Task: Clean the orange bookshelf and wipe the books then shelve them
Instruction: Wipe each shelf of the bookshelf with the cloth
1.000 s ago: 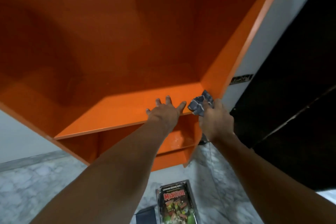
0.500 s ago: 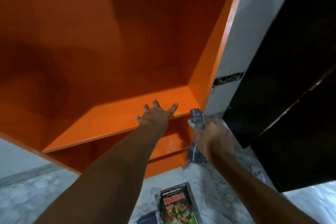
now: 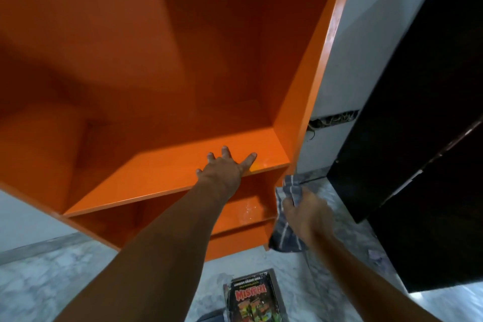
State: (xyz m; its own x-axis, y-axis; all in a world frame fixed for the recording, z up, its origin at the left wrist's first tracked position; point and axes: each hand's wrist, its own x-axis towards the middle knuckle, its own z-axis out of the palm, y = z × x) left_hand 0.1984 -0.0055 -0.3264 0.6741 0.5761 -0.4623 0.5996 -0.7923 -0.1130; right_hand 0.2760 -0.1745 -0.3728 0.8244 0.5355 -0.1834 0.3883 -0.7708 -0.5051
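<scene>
The orange bookshelf (image 3: 162, 175) fills the upper left, its compartments bare. My left hand (image 3: 224, 167) lies flat with spread fingers on the front edge of the middle shelf board. My right hand (image 3: 307, 213) grips a grey striped cloth (image 3: 286, 217) in front of the shelf's right side panel, below that board; the cloth hangs down from my fist. A book with a red "Mystere" title (image 3: 252, 298) lies flat on the floor below, with other books partly hidden under it.
A dark wooden cabinet or door (image 3: 418, 125) stands close on the right. A grey wall with a cracked gap (image 3: 332, 119) lies between it and the shelf. The floor (image 3: 52, 277) is grey marble.
My right hand has dropped with the cloth from the middle board's right corner to below it, outside the side panel. My left hand stays on the board.
</scene>
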